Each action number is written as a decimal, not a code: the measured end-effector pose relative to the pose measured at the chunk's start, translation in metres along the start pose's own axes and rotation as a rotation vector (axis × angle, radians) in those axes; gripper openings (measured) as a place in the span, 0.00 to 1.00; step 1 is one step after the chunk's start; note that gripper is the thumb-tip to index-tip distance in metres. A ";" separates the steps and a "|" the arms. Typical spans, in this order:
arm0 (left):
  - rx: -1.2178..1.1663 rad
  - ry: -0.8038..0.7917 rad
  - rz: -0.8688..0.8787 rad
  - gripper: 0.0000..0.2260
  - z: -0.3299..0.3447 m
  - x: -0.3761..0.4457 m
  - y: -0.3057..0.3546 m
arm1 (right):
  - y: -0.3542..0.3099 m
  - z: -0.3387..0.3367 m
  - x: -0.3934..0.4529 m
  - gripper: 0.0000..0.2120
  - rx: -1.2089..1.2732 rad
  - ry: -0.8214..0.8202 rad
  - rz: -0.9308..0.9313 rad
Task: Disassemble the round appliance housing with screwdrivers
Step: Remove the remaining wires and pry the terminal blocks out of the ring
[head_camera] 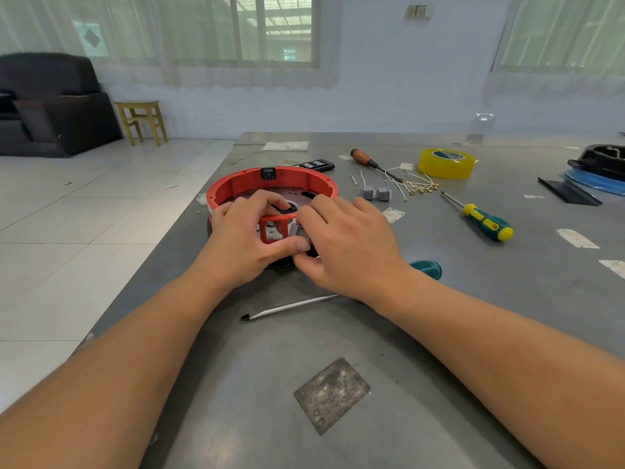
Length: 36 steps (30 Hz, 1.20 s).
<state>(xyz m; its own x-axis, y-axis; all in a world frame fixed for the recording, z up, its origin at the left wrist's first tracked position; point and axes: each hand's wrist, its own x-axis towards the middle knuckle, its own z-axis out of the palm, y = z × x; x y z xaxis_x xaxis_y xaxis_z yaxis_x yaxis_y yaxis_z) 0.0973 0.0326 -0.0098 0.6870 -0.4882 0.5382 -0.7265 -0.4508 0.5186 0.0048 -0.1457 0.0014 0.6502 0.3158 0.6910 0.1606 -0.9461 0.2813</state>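
The round red appliance housing (236, 186) lies open-side up on the grey table (439, 333), a black power socket on its far wall. My left hand (247, 238) grips its near rim and a red frame part, fingers curled inside. My right hand (345, 245) pinches a small grey part (299, 231) at the housing's near edge, against my left thumb. A long flat screwdriver (294, 304) with a teal handle lies on the table under my right wrist. A yellow-and-teal screwdriver (483, 220) and a wooden-handled screwdriver (367, 160) lie further right.
A yellow tape roll (446, 163), loose white wires with terminals (416, 186) and two small grey blocks (377, 192) lie behind my right hand. Black and blue parts (598, 170) sit at the far right. The table's left edge runs beside the housing. A worn patch (333, 394) marks the near table.
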 end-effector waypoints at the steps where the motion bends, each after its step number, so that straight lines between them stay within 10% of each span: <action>1: 0.006 0.009 0.012 0.30 0.000 0.000 -0.001 | 0.001 -0.002 0.000 0.14 0.005 -0.004 -0.002; 15: 0.139 0.121 -0.005 0.15 0.014 0.000 0.006 | 0.144 0.019 -0.036 0.13 0.627 -0.091 0.856; 36: 0.251 0.236 0.000 0.20 0.029 0.013 0.002 | 0.180 0.143 0.037 0.18 0.162 -0.194 0.411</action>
<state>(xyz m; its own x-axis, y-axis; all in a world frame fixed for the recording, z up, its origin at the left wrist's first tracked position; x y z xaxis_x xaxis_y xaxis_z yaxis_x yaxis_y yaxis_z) 0.1043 0.0038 -0.0205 0.6494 -0.3145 0.6923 -0.6861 -0.6349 0.3552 0.1639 -0.3141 -0.0173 0.8081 -0.0914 0.5819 -0.0353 -0.9936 -0.1071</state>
